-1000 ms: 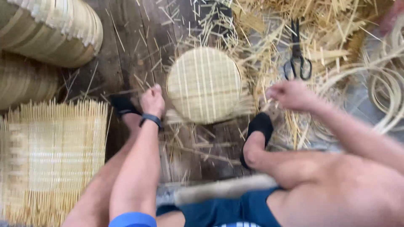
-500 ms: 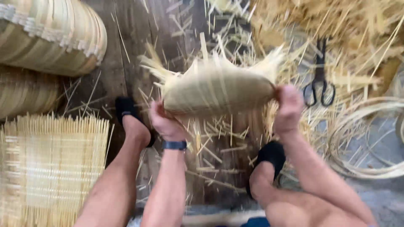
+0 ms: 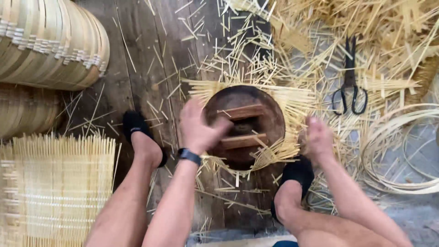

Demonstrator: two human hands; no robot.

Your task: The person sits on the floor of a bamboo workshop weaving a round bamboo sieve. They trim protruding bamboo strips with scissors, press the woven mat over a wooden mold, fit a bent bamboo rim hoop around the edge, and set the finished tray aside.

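Centre of frame: round dark wooden mould [image 3: 244, 126] sits on the plank floor [image 3: 137, 59], two wooden bars across it running left-right, woven bamboo mat [image 3: 292, 103] splayed beneath. My left hand [image 3: 199, 130] rests at its left rim, grip loose, grasping nothing. My right hand [image 3: 318, 139], released, hovers just right of it. Scissors [image 3: 350, 87] lie upper right.
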